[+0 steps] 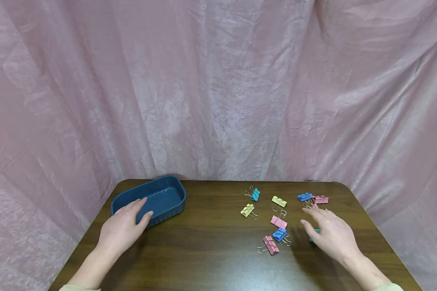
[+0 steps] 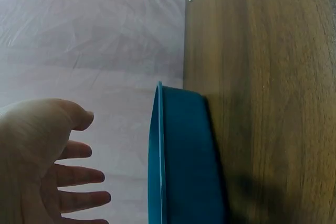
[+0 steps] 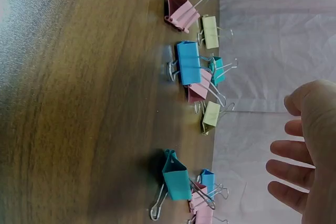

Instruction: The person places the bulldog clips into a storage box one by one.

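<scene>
My left hand hovers by the near left side of a dark blue plastic tray, fingers extended over its rim and holding nothing. In the left wrist view the thumb and fingers are spread apart beside the tray wall. On the right, my right hand is held above the table with its fingers relaxed and nothing in them. Beneath it is a teal binder clip, partly hidden by the hand in the head view. Just beyond the fingertips lie a blue binder clip and pink binder clips.
Between the hands, several more binder clips lie loose: a teal clip, yellow clips, a light pink clip, a blue clip and a darker pink clip. Pink curtain hangs behind the brown wooden table.
</scene>
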A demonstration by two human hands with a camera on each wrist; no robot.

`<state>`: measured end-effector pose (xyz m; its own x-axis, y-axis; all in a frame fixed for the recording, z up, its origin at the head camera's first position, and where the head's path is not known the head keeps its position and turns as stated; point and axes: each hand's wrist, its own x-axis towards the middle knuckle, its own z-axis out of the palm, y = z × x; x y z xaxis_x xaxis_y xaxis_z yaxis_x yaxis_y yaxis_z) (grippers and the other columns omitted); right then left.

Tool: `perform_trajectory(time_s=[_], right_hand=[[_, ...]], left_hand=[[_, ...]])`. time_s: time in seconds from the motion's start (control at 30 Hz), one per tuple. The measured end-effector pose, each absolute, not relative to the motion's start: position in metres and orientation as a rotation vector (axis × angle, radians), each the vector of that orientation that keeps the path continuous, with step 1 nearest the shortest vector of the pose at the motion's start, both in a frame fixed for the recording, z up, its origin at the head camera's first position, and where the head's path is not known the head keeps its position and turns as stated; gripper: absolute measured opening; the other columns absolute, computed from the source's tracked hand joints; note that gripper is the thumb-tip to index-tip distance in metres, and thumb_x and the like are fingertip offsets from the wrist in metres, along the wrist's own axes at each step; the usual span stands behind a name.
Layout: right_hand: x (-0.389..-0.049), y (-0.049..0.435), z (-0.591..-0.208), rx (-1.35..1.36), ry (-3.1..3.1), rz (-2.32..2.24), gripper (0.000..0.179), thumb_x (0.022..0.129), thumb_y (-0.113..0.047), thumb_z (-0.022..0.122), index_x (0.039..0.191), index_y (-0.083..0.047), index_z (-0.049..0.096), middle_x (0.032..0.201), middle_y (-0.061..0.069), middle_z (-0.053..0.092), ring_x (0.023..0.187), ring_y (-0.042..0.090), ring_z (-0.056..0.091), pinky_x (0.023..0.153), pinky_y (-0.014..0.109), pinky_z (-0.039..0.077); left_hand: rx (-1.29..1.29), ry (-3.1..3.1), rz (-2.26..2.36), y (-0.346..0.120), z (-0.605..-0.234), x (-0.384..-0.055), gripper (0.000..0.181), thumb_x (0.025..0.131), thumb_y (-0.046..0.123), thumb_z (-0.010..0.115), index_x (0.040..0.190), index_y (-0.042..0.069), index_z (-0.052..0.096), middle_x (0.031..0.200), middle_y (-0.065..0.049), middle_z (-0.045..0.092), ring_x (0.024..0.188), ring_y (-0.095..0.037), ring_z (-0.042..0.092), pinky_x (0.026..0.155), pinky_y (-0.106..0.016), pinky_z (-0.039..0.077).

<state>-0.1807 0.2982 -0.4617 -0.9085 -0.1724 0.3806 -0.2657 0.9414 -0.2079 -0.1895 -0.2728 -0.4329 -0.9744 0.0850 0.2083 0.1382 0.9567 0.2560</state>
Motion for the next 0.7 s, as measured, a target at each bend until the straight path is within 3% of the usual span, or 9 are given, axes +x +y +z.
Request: perform_trajectory(time_s=[0.1,0.17,0.2,0.27,0.33,0.43,0.5,0.63,0.7], right_hand=[[-0.180,0.298,-0.464,0.324,-2.694,0.363,0.033,0.096,-0.034,0.070,0.124,-0.018,0.073,0.118,0.010,0.073,0.114,0.038,0.064,0.093,0.060,0.051],[-0.180,0.298,-0.465,0.337,-2.649,0.358,0.025,0.094,-0.029,0.072,0.116,-0.018,0.077,0.109,0.005,0.076,0.109,0.034,0.067,0.089,0.057,0.053],[-0.180,0.299,-0.466,0.345,-2.627,0.354,0.021,0.093,-0.026,0.073,0.112,-0.018,0.078,0.105,0.003,0.077,0.105,0.032,0.068,0.087,0.055,0.054],[-0.179,0.299,-0.467,0.362,-2.587,0.352,0.016,0.091,-0.022,0.074,0.106,-0.019,0.080,0.099,-0.001,0.077,0.099,0.029,0.070,0.083,0.053,0.055],[-0.179,0.300,-0.467,0.370,-2.556,0.352,0.014,0.090,-0.021,0.075,0.102,-0.019,0.081,0.097,-0.002,0.076,0.095,0.027,0.070,0.079,0.052,0.056],[-0.179,0.300,-0.468,0.379,-2.534,0.360,0.013,0.089,-0.020,0.076,0.101,-0.019,0.081,0.096,-0.002,0.076,0.092,0.026,0.071,0.076,0.051,0.056],[-0.178,0.300,-0.467,0.385,-2.527,0.362,0.013,0.088,-0.019,0.076,0.101,-0.019,0.081,0.096,-0.001,0.076,0.092,0.025,0.071,0.076,0.051,0.057],[-0.178,0.300,-0.466,0.397,-2.524,0.360,0.013,0.089,-0.019,0.076,0.101,-0.018,0.081,0.095,-0.002,0.076,0.092,0.025,0.071,0.077,0.050,0.057],[-0.178,0.300,-0.465,0.399,-2.528,0.358,0.013,0.089,-0.020,0.076,0.100,-0.018,0.081,0.095,-0.003,0.076,0.093,0.025,0.071,0.078,0.050,0.056]], left_hand=[[-0.135,-2.908,-0.445,-0.276,-0.431,-0.188,0.072,0.102,0.065,0.042,0.149,0.011,0.055,0.148,-0.020,0.053,0.132,-0.048,0.049,0.086,-0.065,0.053],[-0.125,-2.890,-0.469,-0.281,-0.429,-0.187,0.068,0.103,0.062,0.043,0.146,0.012,0.058,0.146,-0.020,0.055,0.128,-0.049,0.052,0.070,-0.055,0.059],[-0.120,-2.881,-0.487,-0.283,-0.428,-0.186,0.066,0.103,0.061,0.043,0.144,0.012,0.060,0.145,-0.020,0.056,0.125,-0.048,0.054,0.061,-0.049,0.058],[-0.107,-2.871,-0.523,-0.289,-0.426,-0.186,0.065,0.104,0.060,0.043,0.143,0.012,0.061,0.145,-0.020,0.056,0.103,-0.044,0.065,0.045,-0.040,0.051],[-0.088,-2.867,-0.559,-0.297,-0.424,-0.187,0.065,0.105,0.060,0.042,0.143,0.011,0.060,0.145,-0.022,0.055,0.082,-0.034,0.067,0.039,-0.034,0.042],[-0.045,-2.876,-0.604,-0.309,-0.421,-0.189,0.068,0.105,0.060,0.041,0.146,0.008,0.057,0.146,-0.024,0.053,0.057,-0.019,0.053,0.038,-0.034,0.037],[-0.008,-2.887,-0.633,-0.318,-0.418,-0.192,0.070,0.105,0.060,0.039,0.148,0.007,0.053,0.135,-0.025,0.059,0.060,-0.020,0.053,0.042,-0.035,0.039],[0.044,-2.924,-0.729,-0.339,-0.412,-0.199,0.076,0.105,0.059,0.037,0.154,0.001,0.042,0.134,-0.032,0.055,0.093,-0.043,0.063,0.063,-0.054,0.053],[0.051,-2.950,-0.802,-0.349,-0.408,-0.203,0.080,0.106,0.058,0.036,0.156,-0.006,0.033,0.143,-0.038,0.045,0.117,-0.054,0.056,0.082,-0.065,0.051]])
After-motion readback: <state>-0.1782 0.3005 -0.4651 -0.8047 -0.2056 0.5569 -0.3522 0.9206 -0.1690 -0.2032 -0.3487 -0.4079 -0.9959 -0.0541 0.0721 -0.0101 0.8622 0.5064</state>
